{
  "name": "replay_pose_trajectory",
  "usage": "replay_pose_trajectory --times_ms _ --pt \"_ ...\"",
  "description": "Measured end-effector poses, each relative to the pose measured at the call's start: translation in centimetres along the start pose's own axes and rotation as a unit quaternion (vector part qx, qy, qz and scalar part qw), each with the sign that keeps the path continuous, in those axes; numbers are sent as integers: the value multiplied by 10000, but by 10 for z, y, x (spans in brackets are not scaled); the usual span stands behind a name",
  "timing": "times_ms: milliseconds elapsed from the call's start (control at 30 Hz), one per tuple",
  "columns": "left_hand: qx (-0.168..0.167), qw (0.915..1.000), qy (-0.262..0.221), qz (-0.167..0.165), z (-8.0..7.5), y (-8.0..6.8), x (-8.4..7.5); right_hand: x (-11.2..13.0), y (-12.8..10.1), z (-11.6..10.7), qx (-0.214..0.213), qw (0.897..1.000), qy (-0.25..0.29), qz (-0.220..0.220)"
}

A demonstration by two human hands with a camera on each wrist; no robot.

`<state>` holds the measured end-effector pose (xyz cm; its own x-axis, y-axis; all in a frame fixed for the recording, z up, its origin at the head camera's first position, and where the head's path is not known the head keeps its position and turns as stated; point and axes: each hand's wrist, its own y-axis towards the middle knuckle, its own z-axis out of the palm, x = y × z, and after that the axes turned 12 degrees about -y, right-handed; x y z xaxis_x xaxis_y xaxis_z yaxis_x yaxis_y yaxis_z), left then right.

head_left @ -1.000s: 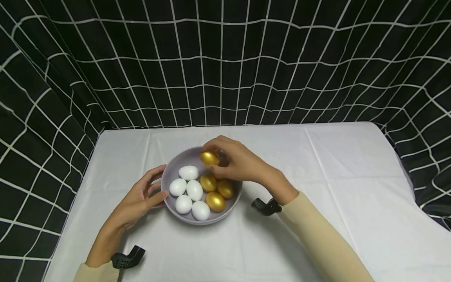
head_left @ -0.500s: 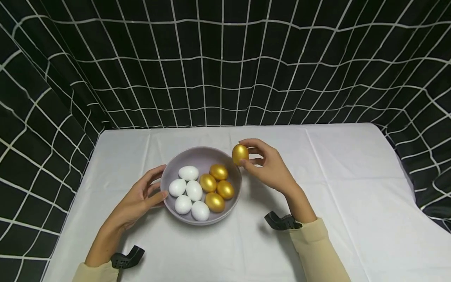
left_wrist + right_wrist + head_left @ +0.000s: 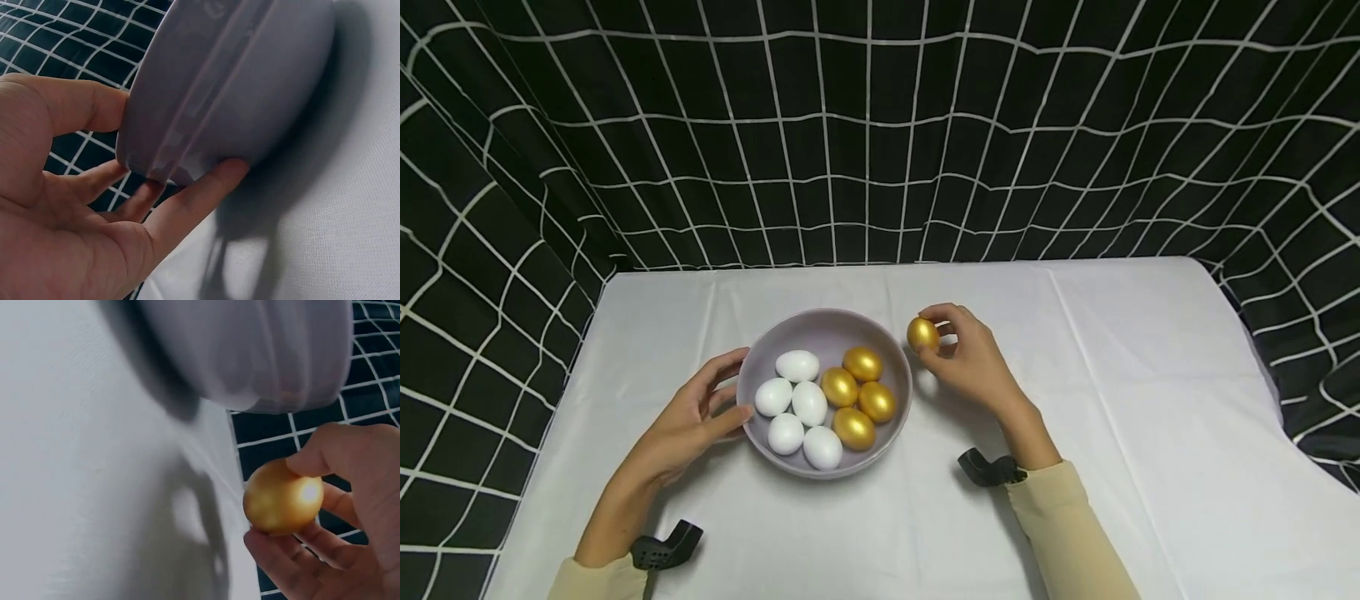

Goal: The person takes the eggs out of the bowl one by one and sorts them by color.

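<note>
A mauve bowl [image 3: 820, 323] stands on the white tabletop with several white eggs [image 3: 809, 403] in its left part and several golden eggs [image 3: 853, 429] in its right part. My left hand [image 3: 688, 421] holds the bowl's left side. In the left wrist view, its thumb and fingers [image 3: 187, 206] touch the rim and the outer wall [image 3: 250, 94]. Just right of the bowl, my right hand [image 3: 970, 358] pinches another golden egg [image 3: 922, 334] between thumb and fingers. In the right wrist view, that egg [image 3: 281, 497] is apart from the bowl and above the cloth.
A white cloth [image 3: 1135, 400] covers the table, with light creases. Black fabric with a white grid [image 3: 865, 142] hangs behind the table and along both sides. Each wrist carries a black mount [image 3: 666, 546].
My right hand lifted the golden egg from the bowl's far side, carried it right past the rim, then slightly lower. My left hand stayed at the bowl, which holds its place.
</note>
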<state>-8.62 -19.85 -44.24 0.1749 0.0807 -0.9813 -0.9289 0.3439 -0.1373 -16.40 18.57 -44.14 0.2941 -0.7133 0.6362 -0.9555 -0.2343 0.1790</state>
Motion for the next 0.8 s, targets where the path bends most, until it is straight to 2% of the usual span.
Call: replay_pose_trajectory --times_ms 300,467,800 --pt "-35 10000 -3 26 2 -1 -2 -4 -2 10 -12 9920 -1264 -4" --pt "-22 10000 -35 -3 3 -1 -1 -5 -4 12 42 9889 -1484 73" --pt "-91 9999 -122 27 2 1 -2 5 -4 5 140 9876 -1551 216"
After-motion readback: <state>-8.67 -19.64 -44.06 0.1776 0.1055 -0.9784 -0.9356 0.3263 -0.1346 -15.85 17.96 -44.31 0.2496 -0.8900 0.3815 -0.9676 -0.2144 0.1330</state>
